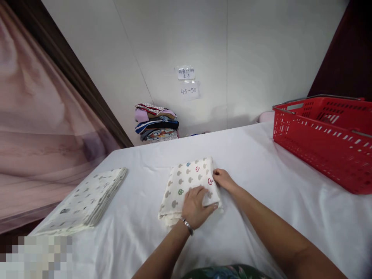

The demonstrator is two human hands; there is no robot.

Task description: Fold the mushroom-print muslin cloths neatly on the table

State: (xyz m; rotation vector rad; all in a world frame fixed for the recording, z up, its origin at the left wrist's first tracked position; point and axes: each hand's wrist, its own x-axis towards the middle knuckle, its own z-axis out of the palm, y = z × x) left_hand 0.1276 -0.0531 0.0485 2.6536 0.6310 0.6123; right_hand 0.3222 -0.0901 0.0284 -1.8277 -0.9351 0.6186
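Observation:
A white cloth (186, 176) printed with grey, red, green and blue mushrooms lies folded into a thick square on the white-covered table. My left hand (197, 205), with a silver bracelet at the wrist, rests on the near part of the cloth, fingers laid out across it and thumb toward its near right corner. At the right edge of the cloth, my right hand (223, 179) has its fingers curled together against the fold, pinching the edge. Layers of fabric show along the near left edge.
A folded stack of white printed cloths (93, 197) lies at the table's left. On the right stands a red plastic basket (319, 147) with metal handles. Beyond the far edge is a pile of folded clothes (157, 123). Paper signs (188, 90) hang on the wall; a pink curtain (52, 116) hangs left.

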